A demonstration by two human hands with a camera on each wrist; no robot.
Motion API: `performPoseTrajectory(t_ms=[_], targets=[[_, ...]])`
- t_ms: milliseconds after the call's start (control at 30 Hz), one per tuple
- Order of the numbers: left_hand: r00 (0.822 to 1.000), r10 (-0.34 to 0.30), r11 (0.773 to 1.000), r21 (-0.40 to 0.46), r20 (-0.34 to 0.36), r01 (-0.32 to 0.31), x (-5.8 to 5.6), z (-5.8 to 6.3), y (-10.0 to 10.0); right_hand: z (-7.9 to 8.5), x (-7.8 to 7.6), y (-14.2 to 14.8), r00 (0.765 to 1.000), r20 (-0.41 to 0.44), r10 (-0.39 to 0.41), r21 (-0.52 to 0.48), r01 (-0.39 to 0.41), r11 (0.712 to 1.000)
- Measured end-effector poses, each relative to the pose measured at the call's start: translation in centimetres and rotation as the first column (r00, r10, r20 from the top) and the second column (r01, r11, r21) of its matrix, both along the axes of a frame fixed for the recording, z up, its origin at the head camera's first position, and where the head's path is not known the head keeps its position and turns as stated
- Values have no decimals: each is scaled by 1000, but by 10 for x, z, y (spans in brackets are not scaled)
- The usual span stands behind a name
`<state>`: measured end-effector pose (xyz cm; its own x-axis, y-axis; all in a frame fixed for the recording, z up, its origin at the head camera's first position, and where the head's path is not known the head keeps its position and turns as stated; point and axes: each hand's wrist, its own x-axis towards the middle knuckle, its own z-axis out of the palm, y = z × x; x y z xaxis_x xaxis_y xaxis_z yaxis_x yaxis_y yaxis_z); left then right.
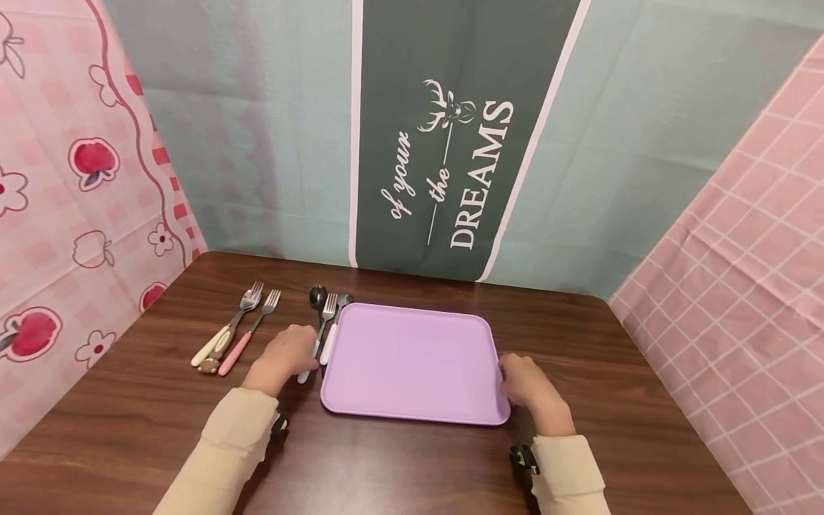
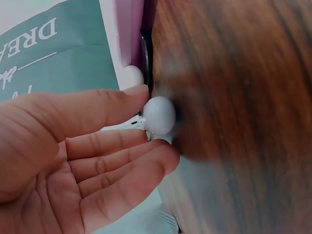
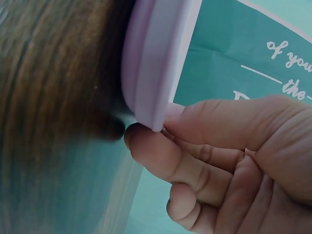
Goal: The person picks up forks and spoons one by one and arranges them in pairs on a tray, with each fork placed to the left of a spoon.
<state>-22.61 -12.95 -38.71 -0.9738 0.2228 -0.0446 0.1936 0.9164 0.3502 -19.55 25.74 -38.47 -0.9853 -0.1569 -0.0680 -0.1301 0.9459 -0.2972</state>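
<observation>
A light purple tray [image 1: 415, 365] lies on the table. My right hand [image 1: 524, 383] pinches its right edge; close up in the right wrist view, the thumb [image 3: 183, 119] and a bent finger hold the tray's rim [image 3: 156, 78]. Just left of the tray, my left hand [image 1: 292, 350] is over the handles of a fork [image 1: 330, 306] and a dark spoon [image 1: 318, 297]. In the left wrist view, a pale rounded handle end [image 2: 160, 115] lies between its parted thumb and loosely extended fingers. A second spoon [image 1: 345, 298] with a white handle rests along the tray's left edge.
Farther left lie a cream-handled fork [image 1: 215, 345], a pink-handled fork [image 1: 237, 352] and a piece of cutlery with a brown bear-shaped handle [image 1: 217, 354]. Printed cloths hang behind the table [image 1: 335, 465] and on both sides.
</observation>
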Motion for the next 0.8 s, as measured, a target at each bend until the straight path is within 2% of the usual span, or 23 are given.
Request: performPoseTrajectory(t_ms=[400,800], targets=[[1000,3,1000,29,16,-3,-3,-2,4,0,-1,1,1000,11,-14,-38,14,999],[998,0,999,42,69,-3,-6,0,5,0,-1,1,999,28,-31,-43,32,999]])
